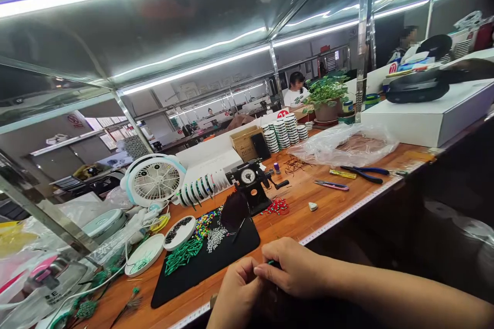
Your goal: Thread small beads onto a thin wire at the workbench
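Observation:
My left hand (pixel 240 293) and my right hand (pixel 289 267) meet over the table's front edge, fingertips pinched together. A bit of a small dark-green piece (pixel 274 263) shows between the fingers of my right hand; its kind is hidden. Whatever my left fingers pinch cannot be seen. Just beyond lies a black mat (pixel 231 257) bearing green tube-shaped beads (pixel 183 256), clear silvery beads (pixel 216 238) and mixed coloured beads (pixel 204 223). A white dish of black pieces (pixel 180 232) rests at the mat's left corner.
Behind the mat stands a black hand-cranked machine (pixel 250 180) beside a row of spools (pixel 200 187). Pliers (pixel 365 172), a cutter (pixel 332 185) and red beads (pixel 278 206) lie to the right. A fan (pixel 156 181) stands left. A person (pixel 297 91) sits far back.

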Demonstrator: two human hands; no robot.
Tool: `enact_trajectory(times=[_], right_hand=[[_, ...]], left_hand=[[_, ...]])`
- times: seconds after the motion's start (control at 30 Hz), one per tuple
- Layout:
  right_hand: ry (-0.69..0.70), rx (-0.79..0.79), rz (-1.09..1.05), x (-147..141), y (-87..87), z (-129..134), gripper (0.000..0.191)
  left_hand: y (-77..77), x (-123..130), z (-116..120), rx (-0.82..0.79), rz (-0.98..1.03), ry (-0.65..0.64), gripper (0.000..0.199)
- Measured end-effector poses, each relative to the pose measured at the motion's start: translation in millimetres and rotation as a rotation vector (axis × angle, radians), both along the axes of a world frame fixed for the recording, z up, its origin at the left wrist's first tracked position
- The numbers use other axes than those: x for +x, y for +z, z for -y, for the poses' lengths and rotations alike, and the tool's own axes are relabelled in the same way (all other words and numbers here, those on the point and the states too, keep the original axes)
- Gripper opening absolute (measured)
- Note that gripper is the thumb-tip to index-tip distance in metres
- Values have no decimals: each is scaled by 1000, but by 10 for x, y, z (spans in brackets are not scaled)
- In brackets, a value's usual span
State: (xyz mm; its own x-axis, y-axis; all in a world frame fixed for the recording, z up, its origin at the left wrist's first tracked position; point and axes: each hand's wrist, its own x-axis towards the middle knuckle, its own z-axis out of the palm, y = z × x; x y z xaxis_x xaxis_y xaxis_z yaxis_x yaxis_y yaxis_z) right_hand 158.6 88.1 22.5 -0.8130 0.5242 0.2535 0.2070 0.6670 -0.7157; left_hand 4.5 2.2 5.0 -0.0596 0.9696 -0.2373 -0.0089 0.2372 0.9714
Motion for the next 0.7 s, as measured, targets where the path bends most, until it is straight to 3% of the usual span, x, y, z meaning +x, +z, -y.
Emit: enact_trajectory(times=[0.1,0.33,0.57,0.7], right_hand=[[2,-65,-14,-4,-8,23,29],[57,-513,-238,-51,-75,5,30],[84,-683,-355,6,39,2,35],[20,-566,-408,29,93,3,40]], left_hand=[[-16,53,39,24,19,-4,38],[-17,73,85,142,140,-78,40],[-104,19,31,355,-149,-139,37],[-156,-45,13,402,-328,-129,37]])
